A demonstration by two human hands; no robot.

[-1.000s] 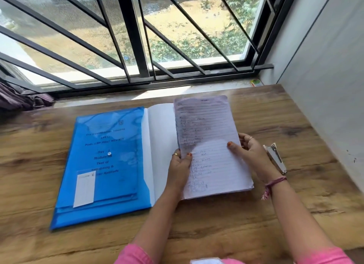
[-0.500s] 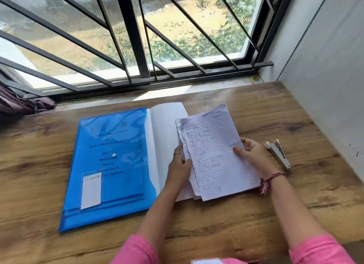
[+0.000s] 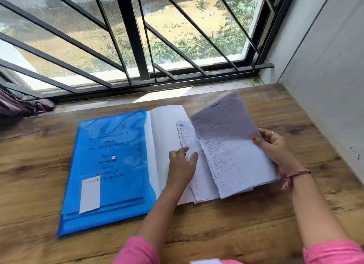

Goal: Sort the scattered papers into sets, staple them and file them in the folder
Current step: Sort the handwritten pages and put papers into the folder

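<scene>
While the right hand [image 3: 275, 151] gripped the lifted top sheets [image 3: 232, 145], the left hand [image 3: 182, 165] lay flat on the lower pages [image 3: 199, 177]; a loose hold risked mixing both sets.

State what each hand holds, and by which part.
Right hand grips the lifted sheets by their right edge. Left hand holds nothing; it rests on the lower papers.

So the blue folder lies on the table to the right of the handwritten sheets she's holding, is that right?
Not quite. In the head view the blue folder lies on the table to the left of the handwritten sheets, which her right hand holds.
</scene>
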